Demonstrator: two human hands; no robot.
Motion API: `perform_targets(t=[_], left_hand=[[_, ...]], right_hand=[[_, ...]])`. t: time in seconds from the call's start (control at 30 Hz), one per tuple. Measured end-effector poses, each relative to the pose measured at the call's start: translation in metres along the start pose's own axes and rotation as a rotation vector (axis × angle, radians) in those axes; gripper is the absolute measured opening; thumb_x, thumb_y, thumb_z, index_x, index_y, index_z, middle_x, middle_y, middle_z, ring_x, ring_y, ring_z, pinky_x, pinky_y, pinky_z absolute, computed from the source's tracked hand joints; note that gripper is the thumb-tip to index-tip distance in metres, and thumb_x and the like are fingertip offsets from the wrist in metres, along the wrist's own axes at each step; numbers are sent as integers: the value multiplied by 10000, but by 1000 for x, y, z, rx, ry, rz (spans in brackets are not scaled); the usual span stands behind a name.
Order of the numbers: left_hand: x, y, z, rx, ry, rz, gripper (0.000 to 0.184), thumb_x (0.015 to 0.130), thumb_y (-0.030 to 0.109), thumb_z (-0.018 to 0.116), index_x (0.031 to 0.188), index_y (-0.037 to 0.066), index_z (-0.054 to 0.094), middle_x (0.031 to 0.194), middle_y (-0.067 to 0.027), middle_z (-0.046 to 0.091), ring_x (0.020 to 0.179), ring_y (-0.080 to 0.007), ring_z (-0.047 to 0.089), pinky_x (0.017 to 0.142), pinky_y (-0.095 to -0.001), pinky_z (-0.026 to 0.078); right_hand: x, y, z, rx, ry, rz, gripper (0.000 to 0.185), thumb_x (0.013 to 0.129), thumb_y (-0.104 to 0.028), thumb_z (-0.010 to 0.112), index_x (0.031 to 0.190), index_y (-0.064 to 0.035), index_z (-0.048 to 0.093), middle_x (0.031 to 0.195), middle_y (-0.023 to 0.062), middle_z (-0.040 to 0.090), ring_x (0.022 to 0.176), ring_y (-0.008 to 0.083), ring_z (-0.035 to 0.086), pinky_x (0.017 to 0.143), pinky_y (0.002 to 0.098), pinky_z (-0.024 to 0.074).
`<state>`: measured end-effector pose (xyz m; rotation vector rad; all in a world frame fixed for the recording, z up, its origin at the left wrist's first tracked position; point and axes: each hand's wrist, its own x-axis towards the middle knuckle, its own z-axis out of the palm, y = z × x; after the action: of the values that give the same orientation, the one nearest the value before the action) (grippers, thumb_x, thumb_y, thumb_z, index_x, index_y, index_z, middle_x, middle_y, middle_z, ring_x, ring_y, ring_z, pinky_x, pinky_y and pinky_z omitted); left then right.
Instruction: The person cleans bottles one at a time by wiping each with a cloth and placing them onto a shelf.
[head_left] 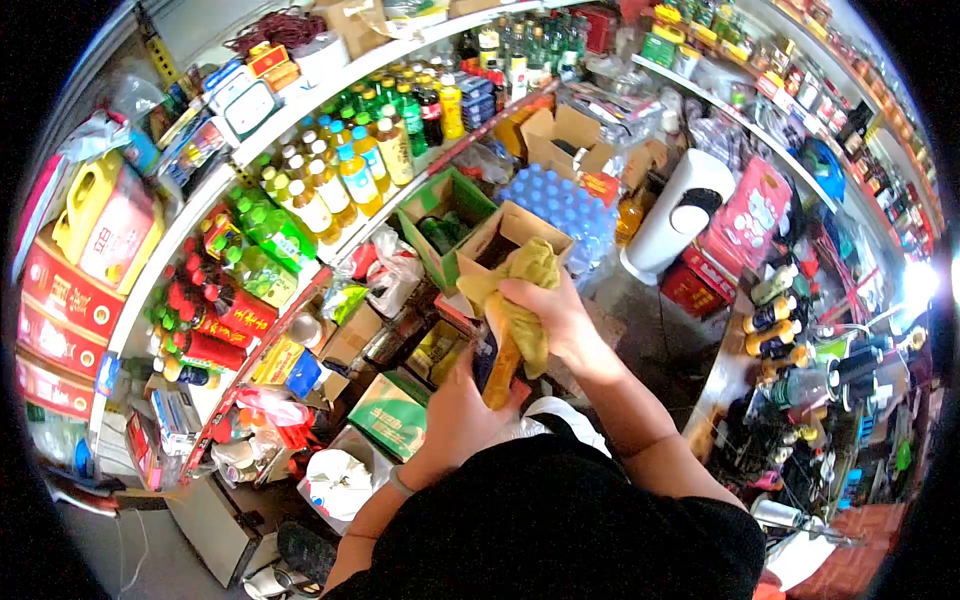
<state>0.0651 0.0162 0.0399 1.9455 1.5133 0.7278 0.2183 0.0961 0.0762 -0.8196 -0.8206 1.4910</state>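
My right hand (555, 315) is closed on a crumpled yellow cloth (535, 265), which hangs down past the fingers. Against the cloth lies a bottle (501, 377) with yellow-orange contents and a dark label, tilted in front of my body. My left hand (468, 408) is wrapped round the lower part of that bottle. The cloth covers the bottle's upper end, so its cap is hidden. Just beyond my hands stands an open cardboard box (510, 235), with a green box (445, 225) beside it holding dark bottles.
Shelves with drink bottles (350, 170) curve round on the left. A shrink-wrapped pack with blue caps (560, 205) and a white cylindrical appliance (685, 205) stand ahead on the floor. A green-and-white carton (393, 412) is near my left arm; a cluttered counter (735, 350) runs along the right.
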Motion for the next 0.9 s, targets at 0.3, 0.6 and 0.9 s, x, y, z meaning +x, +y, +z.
perform_targets(t=[0.3, 0.6, 0.9], left_hand=[[6, -21, -21, -1437, -774, -203, 525, 776, 276, 679, 1183, 16, 473, 978, -142, 611, 845, -245, 627, 798, -364, 495], [15, -28, 2, -1054, -392, -151, 641, 765, 296, 717, 1239, -13, 414, 952, -171, 624, 858, -279, 644, 791, -380, 509], [13, -24, 18, 350, 141, -40, 658, 745, 287, 678, 1221, -55, 377, 1019, -218, 539, 875, -374, 590, 670, -435, 511]], right_hand=[[3, 16, -18, 366, -237, 154, 405, 851, -313, 534, 1160, -59, 466, 1017, 105, 560, 902, 226, 582, 813, 357, 482], [5, 66, -13, 383, -13, 251, 566, 892, -556, 453, 1129, -50, 544, 936, 79, 628, 828, 198, 622, 764, 348, 512], [-16, 99, 17, -359, 127, -335, 379, 789, -70, 700, 1094, -14, 482, 977, 33, 576, 856, 136, 563, 757, 266, 468]])
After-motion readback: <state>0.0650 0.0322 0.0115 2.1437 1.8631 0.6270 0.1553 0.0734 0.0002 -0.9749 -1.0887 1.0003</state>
